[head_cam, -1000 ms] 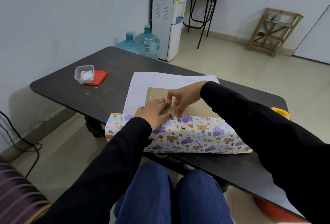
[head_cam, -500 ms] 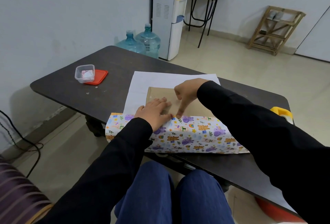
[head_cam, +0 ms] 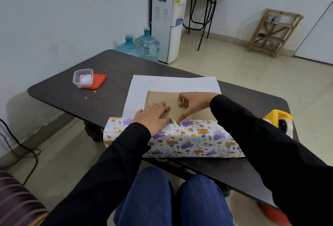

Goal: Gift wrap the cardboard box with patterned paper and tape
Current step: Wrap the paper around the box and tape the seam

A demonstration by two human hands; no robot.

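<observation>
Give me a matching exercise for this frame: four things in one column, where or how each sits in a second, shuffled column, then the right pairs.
Things
1. clear container
2. tape dispenser
3. left hand
4. cardboard box

Places or states
A. top bare, near side covered by the patterned paper
B. pressed flat where the paper's edge meets the box top
C. with a red lid, far left of the table
D. at the table's right edge, past the right sleeve

Pairs: 1-C, 2-D, 3-B, 4-A
</observation>
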